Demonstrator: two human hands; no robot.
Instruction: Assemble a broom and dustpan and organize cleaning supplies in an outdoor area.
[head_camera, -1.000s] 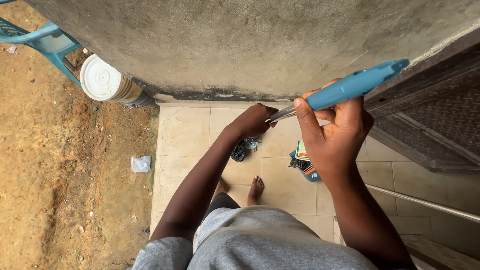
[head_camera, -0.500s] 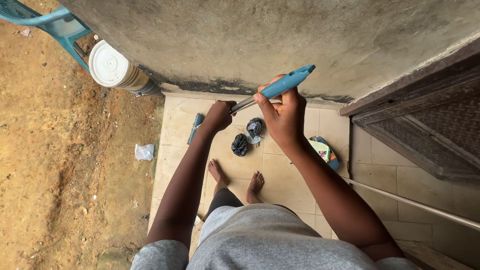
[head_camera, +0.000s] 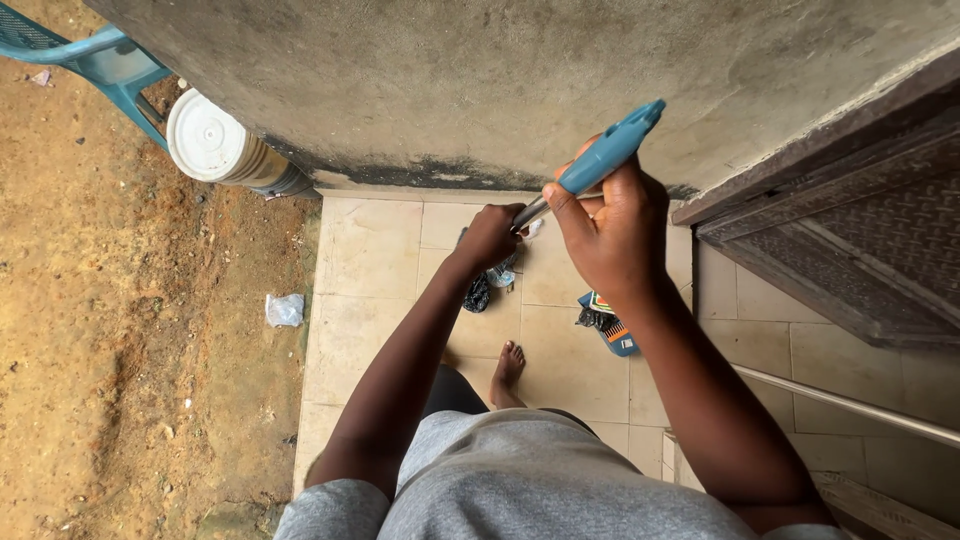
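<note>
My right hand (head_camera: 612, 238) is closed around the blue handle of a screwdriver-like tool (head_camera: 610, 152), held up in front of a rough concrete wall (head_camera: 480, 80). The tool's thin metal shaft (head_camera: 533, 212) slants down to the left. My left hand (head_camera: 488, 236) is closed over the far end of that shaft, so the tip is hidden. Both hands are held out above the tiled floor (head_camera: 370, 250), and one bare foot (head_camera: 507, 370) shows below them.
A small blue box (head_camera: 612, 335) and dark small items (head_camera: 478, 293) lie on the tiles. A white bucket (head_camera: 205, 135) and a blue plastic chair (head_camera: 100, 55) stand on the dirt at the left. A dark door (head_camera: 850, 240) and a metal rail (head_camera: 850, 405) are at the right.
Both hands and the tool sit a little further right in view than half a second ago, with the handle tilted more upward. The grips are the same.
</note>
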